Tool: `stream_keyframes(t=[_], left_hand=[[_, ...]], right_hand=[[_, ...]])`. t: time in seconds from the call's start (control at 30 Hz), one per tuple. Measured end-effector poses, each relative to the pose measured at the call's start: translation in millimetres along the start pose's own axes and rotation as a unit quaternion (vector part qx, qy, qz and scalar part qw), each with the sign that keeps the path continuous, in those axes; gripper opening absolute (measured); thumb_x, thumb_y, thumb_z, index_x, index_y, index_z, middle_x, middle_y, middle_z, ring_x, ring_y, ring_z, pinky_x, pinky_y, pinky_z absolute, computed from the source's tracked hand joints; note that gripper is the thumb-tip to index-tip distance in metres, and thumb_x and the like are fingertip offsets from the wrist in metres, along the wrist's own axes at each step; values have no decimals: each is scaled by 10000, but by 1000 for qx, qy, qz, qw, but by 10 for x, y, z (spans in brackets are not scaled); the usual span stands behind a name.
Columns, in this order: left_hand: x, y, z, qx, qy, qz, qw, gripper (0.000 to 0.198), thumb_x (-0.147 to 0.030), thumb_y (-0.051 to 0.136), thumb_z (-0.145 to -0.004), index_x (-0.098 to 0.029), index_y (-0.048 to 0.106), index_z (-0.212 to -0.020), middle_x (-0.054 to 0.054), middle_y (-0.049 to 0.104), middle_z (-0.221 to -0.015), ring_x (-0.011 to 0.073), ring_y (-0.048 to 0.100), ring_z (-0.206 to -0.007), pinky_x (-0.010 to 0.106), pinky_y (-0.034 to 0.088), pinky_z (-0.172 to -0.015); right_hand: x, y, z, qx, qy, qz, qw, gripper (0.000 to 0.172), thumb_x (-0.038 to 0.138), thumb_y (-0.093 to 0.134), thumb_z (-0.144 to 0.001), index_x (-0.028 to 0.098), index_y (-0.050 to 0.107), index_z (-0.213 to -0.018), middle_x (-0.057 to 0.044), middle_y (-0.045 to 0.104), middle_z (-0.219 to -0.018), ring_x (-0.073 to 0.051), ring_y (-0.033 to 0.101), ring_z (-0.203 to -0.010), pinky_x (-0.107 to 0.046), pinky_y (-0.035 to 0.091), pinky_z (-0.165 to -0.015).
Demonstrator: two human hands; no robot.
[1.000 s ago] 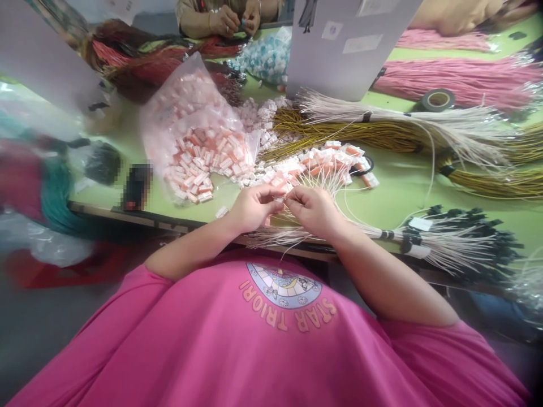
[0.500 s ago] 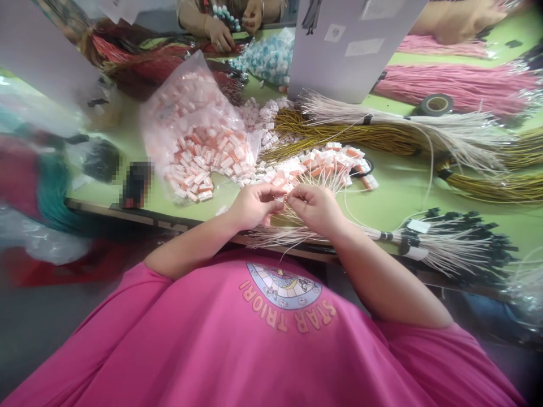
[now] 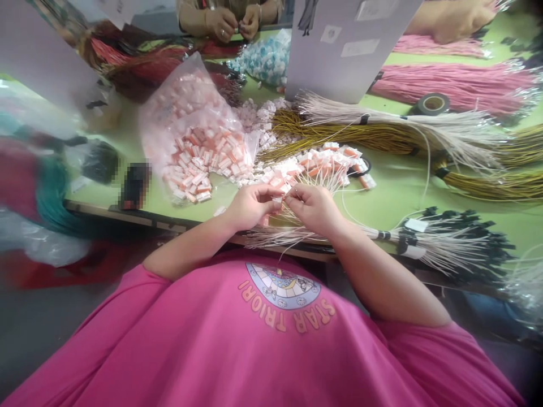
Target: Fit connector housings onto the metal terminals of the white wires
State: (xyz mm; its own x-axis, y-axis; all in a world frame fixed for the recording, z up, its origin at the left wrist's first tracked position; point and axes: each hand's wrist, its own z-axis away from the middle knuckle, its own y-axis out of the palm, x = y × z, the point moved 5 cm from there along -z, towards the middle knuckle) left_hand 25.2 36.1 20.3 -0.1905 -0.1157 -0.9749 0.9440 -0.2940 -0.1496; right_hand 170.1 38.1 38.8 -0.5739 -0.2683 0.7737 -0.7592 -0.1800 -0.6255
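Note:
My left hand point(image 3: 251, 208) is closed in a pinch on a small white-and-orange plastic connector point(image 3: 278, 199). Close against it, my right hand point(image 3: 313, 208) pinches the end of a thin white wire, the tip mostly hidden by the fingers. Just beyond both hands lie white wires fitted with orange-and-white connectors point(image 3: 328, 161). Beneath my wrists, along the table edge, a bundle of white wires point(image 3: 280, 236) runs right to a cluster of black ends point(image 3: 466, 240). An open clear bag of orange-and-white connectors point(image 3: 203, 150) lies to the left.
Brown-yellow wires point(image 3: 339, 133) and white wires point(image 3: 424, 127) lie behind on the green table point(image 3: 394, 195). A tape roll point(image 3: 432, 103) sits near pink wires point(image 3: 449, 82). A grey partition point(image 3: 335, 68) stands at the back. Across the table, a co-worker's hands point(image 3: 233, 24) hold something small.
My two hands stay pinched together in nearly the same place. Across the table, the co-worker's hands have come together, and the teal-and-white pieces held there no longer show. The view has shifted slightly.

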Motion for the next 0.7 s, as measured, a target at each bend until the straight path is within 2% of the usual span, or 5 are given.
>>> stream_keyframes(t=[0.17, 0.3, 0.43, 0.57, 0.7], left_hand=[[-218, -57, -126, -4, 115, -147, 982, 228, -266, 699, -740, -148, 701, -935, 72, 678, -875, 141, 619, -744, 271, 521, -696], [-311, -417, -90, -38, 176, -269, 946, 299, -209, 667, -761, -190, 660, -1059, 71, 610, -1128, 133, 593, -815, 289, 483, -808], [-85, -893, 153, -40, 58, -485, 872, 253, -309, 622, -795, -181, 658, -1010, 74, 631, -1012, 187, 579, -843, 331, 458, -815], [162, -991, 386, 24, -40, -601, 798, 256, -364, 539, -840, -181, 660, -972, 98, 640, -997, 244, 590, -901, 336, 456, -755], [70, -838, 407, -23, 1, -512, 859, 288, -357, 505, -867, -187, 651, -1048, 97, 658, -1020, 216, 608, -859, 329, 470, -758]], right_hand=[[-97, -78, -52, -31, 21, -28, 999, 182, 281, 539, -773, 155, 602, -658, 11, 525, -568, -116, 461, -576, -255, 346, -561], [-167, -181, -82, -100, -22, -2, 995, 191, 268, 535, -793, 170, 629, -658, -11, 549, -628, -139, 493, -630, -293, 388, -623], [-109, -249, -33, -154, -76, 12, 985, 180, 237, 541, -795, 187, 663, -672, -53, 604, -758, -171, 536, -736, -336, 420, -704], [-30, -218, -1, -124, -69, -37, 989, 172, 247, 564, -786, 195, 703, -699, -44, 629, -732, -166, 561, -721, -336, 435, -696], [-67, -138, -23, -56, 4, -77, 995, 154, 295, 633, -732, 179, 731, -757, -23, 642, -664, -140, 540, -619, -308, 415, -601]])
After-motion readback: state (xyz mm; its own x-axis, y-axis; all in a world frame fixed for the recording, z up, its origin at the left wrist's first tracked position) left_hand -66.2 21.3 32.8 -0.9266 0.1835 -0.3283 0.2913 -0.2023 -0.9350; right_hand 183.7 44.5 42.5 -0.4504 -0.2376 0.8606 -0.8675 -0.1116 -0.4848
